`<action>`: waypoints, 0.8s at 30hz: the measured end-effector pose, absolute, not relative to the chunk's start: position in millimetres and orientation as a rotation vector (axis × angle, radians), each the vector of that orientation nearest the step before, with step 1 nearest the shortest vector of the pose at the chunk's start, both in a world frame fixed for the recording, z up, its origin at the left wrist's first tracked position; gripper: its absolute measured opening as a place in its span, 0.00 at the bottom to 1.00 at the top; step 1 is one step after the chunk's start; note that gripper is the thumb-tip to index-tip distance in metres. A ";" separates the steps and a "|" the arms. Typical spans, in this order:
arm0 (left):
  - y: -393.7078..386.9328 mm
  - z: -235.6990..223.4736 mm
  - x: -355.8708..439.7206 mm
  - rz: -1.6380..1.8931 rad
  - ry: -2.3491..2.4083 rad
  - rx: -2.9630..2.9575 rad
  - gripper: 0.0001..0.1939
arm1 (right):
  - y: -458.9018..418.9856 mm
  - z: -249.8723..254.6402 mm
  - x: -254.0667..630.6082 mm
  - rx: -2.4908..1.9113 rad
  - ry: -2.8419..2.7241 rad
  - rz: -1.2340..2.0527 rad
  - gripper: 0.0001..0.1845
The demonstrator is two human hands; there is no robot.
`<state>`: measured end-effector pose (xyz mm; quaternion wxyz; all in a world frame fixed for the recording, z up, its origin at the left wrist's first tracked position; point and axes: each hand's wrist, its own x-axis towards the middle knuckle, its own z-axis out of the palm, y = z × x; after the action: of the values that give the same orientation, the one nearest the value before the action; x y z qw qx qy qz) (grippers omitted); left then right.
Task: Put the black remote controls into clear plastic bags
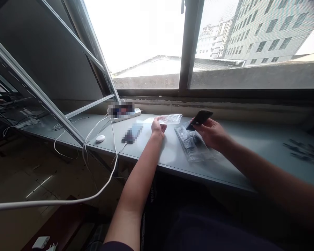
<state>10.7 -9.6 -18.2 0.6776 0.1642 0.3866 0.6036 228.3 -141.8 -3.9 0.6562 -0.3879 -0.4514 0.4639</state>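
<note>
My left hand (158, 128) is closed on a clear plastic bag (172, 119), which stretches from it to the right just above the table. In my right hand (214, 134) a flat black phone-like item (201, 118) with a small pale mark is gripped between thumb and fingers, tilted up. Below it on the table lies a stack of clear plastic bags (192, 144) with dark contents I cannot make out. A phone (132, 133), blurred out and with a cable plugged in, lies left of my left hand.
A white round device (100, 138) and a white power strip (137, 112) sit on the grey table (170, 153). A white cable (94, 198) loops off the edge. Several thin dark items (303, 150) lie at far right. A metal frame (42, 90) slants at left.
</note>
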 end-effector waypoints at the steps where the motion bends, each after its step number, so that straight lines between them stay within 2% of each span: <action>1: -9.7 -17.6 10.7 1.353 0.863 0.363 0.09 | -142.7 -3.3 227.8 -0.887 -1.065 0.996 0.24; 7: -13.3 -10.5 11.5 1.319 0.807 0.383 0.09 | -151.7 2.6 224.7 -0.911 -1.209 0.885 0.22; 13: -21.9 -1.6 13.9 1.313 0.747 0.484 0.04 | -150.0 1.3 224.2 -0.979 -1.188 0.872 0.26; 17: -25.0 0.8 11.8 1.405 0.661 0.583 0.08 | -149.6 1.9 222.2 -1.019 -1.135 0.941 0.30; 24: -20.5 -2.9 8.1 1.523 0.620 0.631 0.13 | -155.2 8.1 218.6 -1.022 -1.065 1.067 0.28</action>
<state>8.1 -20.5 -2.9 0.6366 0.2762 0.2716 0.6668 218.6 -155.2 8.1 0.6131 -0.4431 -0.4621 0.4628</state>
